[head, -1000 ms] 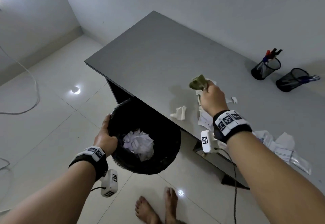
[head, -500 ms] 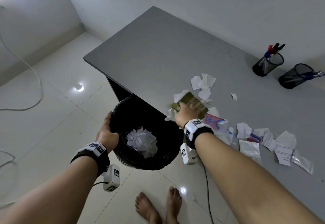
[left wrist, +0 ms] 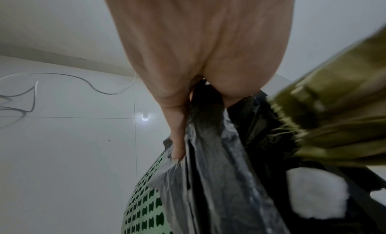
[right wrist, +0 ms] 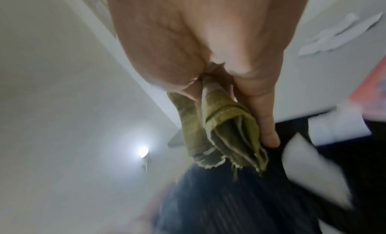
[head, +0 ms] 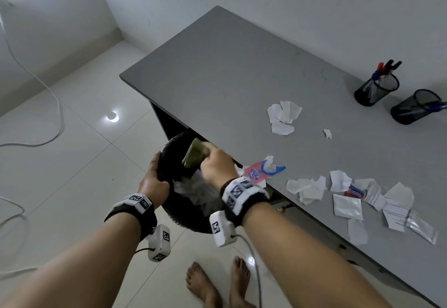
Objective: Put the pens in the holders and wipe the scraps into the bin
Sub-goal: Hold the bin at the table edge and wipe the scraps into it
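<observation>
Olive cloth [head: 193, 156] sits bunched in the right hand [head: 216, 165] over the bin [head: 169, 148] — left hand [head: 153, 182] clamps its black-lined rim; scraps [head: 307, 188] litter the table [head: 217, 70].

The right hand [head: 216, 165] and its cloth [head: 193, 156] cover much of the bin [head: 169, 148] mouth. The pens [head: 435, 105] in the right-hand holder [head: 411, 112] run off the picture's edge. The right wrist view is smeared with blur.
</observation>
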